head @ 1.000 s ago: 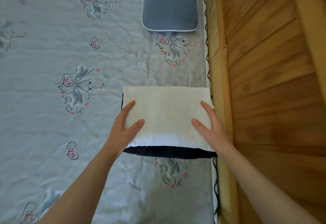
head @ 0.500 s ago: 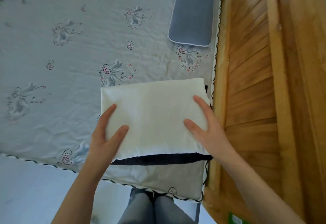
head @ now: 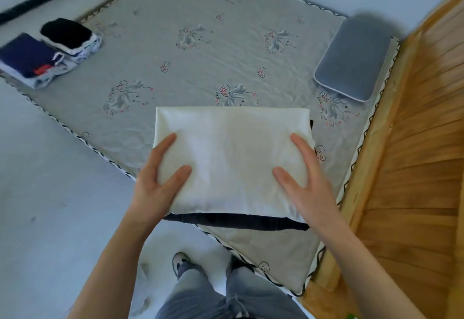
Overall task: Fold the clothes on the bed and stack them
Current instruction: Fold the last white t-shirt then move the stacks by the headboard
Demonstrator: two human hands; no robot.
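Both hands (head: 160, 180) (head: 305, 180) hold cream folded garment (head: 231, 158), long axis probably left-right.

No legible text is showing: script beside the floral motifs on the bedsheet (head: 200, 50) and a red mark on the navy garment (head: 27, 55) are blurring out.

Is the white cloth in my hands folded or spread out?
Folded: the white cloth is a compact rectangle with stacked edges, atop a dark garment.
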